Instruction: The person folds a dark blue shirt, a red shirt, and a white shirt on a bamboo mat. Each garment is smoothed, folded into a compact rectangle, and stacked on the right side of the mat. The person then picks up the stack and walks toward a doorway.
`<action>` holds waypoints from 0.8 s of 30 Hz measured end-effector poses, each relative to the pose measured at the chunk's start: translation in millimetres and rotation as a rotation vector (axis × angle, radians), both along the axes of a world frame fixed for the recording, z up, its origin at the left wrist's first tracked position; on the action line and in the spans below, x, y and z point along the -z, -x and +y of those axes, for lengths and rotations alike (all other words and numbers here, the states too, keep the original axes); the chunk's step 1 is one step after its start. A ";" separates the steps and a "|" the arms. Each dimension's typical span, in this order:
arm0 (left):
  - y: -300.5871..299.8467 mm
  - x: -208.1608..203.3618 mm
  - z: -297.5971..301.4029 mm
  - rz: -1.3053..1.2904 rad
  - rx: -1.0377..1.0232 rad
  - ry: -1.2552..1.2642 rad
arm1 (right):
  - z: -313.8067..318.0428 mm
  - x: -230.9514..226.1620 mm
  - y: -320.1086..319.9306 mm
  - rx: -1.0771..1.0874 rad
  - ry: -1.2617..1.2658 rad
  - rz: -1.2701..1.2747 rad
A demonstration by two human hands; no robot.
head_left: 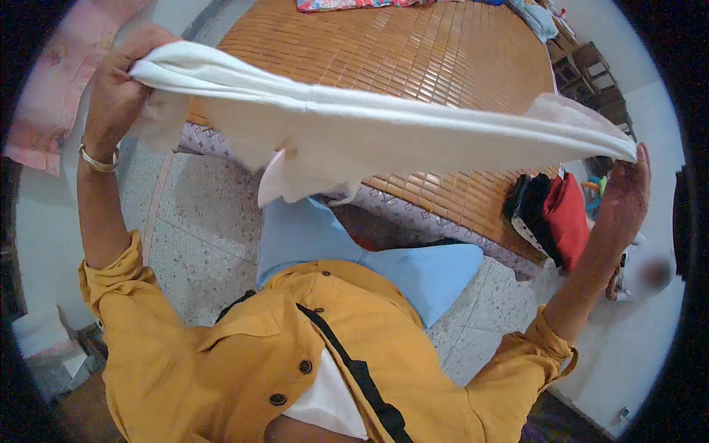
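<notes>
A long white garment (413, 133) is stretched in the air between my two raised hands; its exact kind is hard to tell. My left hand (122, 85) grips its gathered left end, at the upper left. At the right, my right hand (628, 188) pinches the other end, a little lower. The upper edge lies in long folds, while the lower part hangs loose and blurred, with a pale flap near the middle. Behind the cloth is a bed with a brown slatted mat (384, 55).
Folded red (567, 214) and black clothes (533, 210) stand at the bed's near right corner. Colourful cloth (354, 4) lies at the far edge. Pink curtain fabric (55, 88) hangs at the left; shelves (591, 70) stand at the far right. Speckled floor tiles (199, 214) show below.
</notes>
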State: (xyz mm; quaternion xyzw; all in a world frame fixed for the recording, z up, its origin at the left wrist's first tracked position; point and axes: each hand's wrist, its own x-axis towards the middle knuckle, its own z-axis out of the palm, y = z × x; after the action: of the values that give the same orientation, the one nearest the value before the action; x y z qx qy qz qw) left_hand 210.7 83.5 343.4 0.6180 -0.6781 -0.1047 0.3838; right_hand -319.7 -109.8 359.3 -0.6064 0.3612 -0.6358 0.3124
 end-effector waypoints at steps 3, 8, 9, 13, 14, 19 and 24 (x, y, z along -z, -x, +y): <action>-8.2 -0.1 -15.9 -0.064 0.159 -0.195 | -41.2 32.2 16.5 -0.083 -0.132 -0.055; -89.0 31.7 -87.7 -0.110 -0.017 -0.420 | -93.6 58.8 -61.8 -0.117 -0.456 -0.096; -90.1 20.5 -97.5 -0.209 -0.161 -0.251 | -103.5 55.3 -75.1 -0.112 -0.352 0.016; -159.9 -60.1 -103.0 -0.275 -0.629 -0.031 | -123.2 13.8 -145.4 -0.273 -0.254 -0.311; -105.0 -82.5 -96.1 -0.065 -0.501 0.058 | -133.9 8.7 -136.2 -0.303 -0.203 -0.327; -22.8 -82.5 -42.6 -0.887 -0.530 0.155 | -134.3 46.6 -113.9 -0.329 -0.169 -0.308; 7.3 93.1 -47.4 -0.839 -0.162 -0.143 | -109.3 184.0 -60.6 -0.108 -0.318 -0.019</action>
State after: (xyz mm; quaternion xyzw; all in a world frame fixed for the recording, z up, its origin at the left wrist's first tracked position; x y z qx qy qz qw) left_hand 203.5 36.0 250.4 0.6835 -0.7156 0.1392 0.0380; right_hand -259.2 -219.1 175.4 -0.5621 0.4211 -0.5585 0.4413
